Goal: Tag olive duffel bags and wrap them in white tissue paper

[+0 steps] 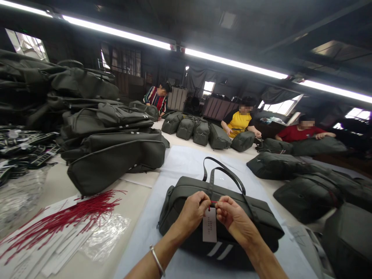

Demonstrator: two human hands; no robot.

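A dark grey-green duffel bag (186,190) stands in front of me, its two carry handles (229,173) rising from the top. My left hand (194,211) and my right hand (232,217) meet at the near handle's base, each pinching a short red string (213,202) drawn tight between them. From that string hangs a pale hang tag (209,226) with small print, lying against the bag's front above two light slanted stripes (222,250). The fingertips hide most of the string.
Left of me, a bundle of red strings (95,209) lies with white tags (62,252) and clear plastic bags (109,234). Bags pile high (116,155) behind them. More bags (308,193) line the right side. Several people work across the table, one in a yellow top (240,121).
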